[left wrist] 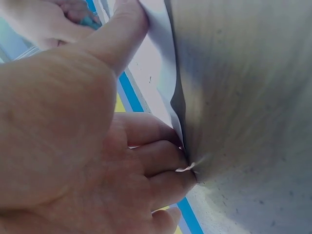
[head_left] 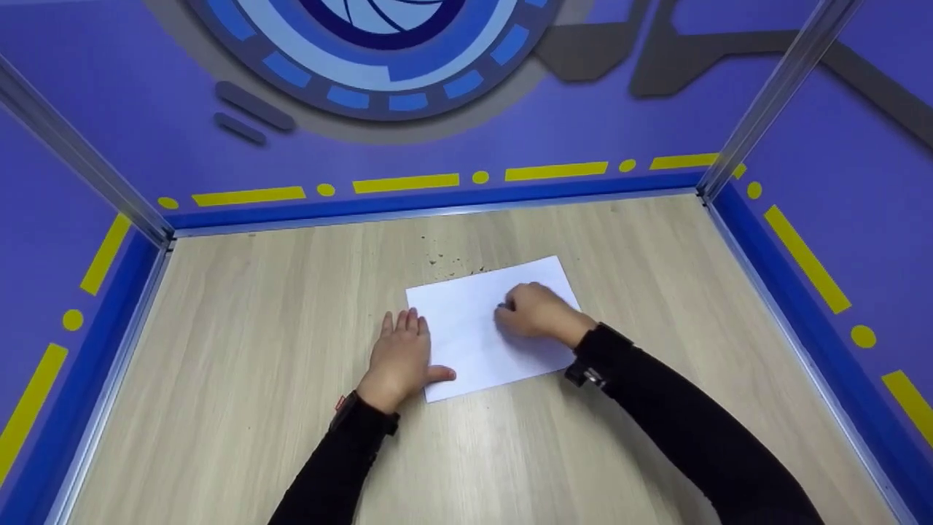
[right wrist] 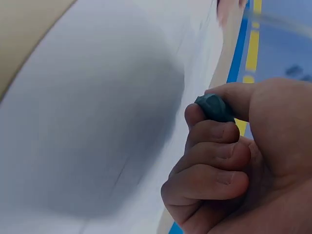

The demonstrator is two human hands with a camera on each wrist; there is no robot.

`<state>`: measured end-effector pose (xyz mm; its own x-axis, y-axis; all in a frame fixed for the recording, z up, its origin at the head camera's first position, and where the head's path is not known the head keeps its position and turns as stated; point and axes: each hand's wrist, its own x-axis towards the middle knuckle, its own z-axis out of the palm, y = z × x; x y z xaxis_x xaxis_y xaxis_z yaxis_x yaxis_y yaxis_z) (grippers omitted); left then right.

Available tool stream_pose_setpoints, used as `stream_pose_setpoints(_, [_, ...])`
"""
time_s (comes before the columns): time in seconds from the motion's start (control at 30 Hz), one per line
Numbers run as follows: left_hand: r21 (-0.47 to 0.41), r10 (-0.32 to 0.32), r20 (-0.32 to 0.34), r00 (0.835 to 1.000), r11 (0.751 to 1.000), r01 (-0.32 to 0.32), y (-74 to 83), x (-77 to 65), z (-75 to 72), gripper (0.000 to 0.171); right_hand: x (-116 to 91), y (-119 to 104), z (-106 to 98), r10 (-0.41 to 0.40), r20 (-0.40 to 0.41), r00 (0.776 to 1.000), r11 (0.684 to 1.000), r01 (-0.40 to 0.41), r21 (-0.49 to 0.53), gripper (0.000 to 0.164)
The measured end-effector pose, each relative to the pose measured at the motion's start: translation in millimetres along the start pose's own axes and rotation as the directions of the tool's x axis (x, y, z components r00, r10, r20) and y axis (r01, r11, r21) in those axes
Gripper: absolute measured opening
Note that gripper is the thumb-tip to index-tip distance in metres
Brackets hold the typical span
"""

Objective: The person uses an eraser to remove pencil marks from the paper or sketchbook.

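In the head view, the left wrist carries a small red mark (head_left: pixel 340 402) too small to read. A sheet of white paper (head_left: pixel 466 328) lies slightly askew on the wood-grain desk (head_left: pixel 255 364). The left hand (head_left: pixel 401 357) lies along its left edge, fingers extended, thumb over the near left part. The right hand (head_left: pixel 541 312) is above the sheet's right half. Dark crumbs (head_left: pixel 432 262) lie beyond the far edge. Purple walls (head_left: pixel 124 87) with yellow dashes (head_left: pixel 406 183) stand at the left, right and far sides.

In the right wrist view, the grip is clamped on a blue-green lump (right wrist: pixel 214 107), pinched between thumb and index finger, the other fingers curled; whether it touches the paper I cannot tell.

In the left wrist view, the left thumb rests on the paper, whose edge ripples beside the spread-apart thumb and fingers.
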<state>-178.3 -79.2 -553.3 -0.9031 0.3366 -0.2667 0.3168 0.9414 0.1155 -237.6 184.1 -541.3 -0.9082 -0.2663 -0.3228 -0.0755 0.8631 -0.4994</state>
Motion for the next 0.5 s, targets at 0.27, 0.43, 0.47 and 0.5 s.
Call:
stream_pose_setpoints(0.27, [-0.018,0.004,-0.019,1.0,1.0,-0.005,-1.0,-0.3,0.1,0.122,15.7,-65.6,33.0,-0.123,0.105,0.987,0.979,0.137,-0.148,0.042])
stream_pose_setpoints(0.43, [-0.032,0.006,-0.013,1.0,0.999,-0.006,-1.7,-0.7,-0.3,0.122,19.9,-76.4,45.8,-0.142,0.127,0.982,0.966,0.165,-0.198,0.036])
stream_pose_setpoints(0.47, [-0.032,0.005,-0.012,1.0,0.999,-0.005,-2.1,-0.9,-0.3,0.121,20.8,-75.6,46.5,-0.136,0.129,0.982,0.968,0.16,-0.195,0.035])
stream_pose_setpoints(0.5, [-0.028,0.004,-0.012,1.0,1.0,-0.004,-2.6,-1.0,-0.1,0.121,21.6,-73.9,46.6,-0.131,0.13,0.983,0.97,0.154,-0.187,0.035])
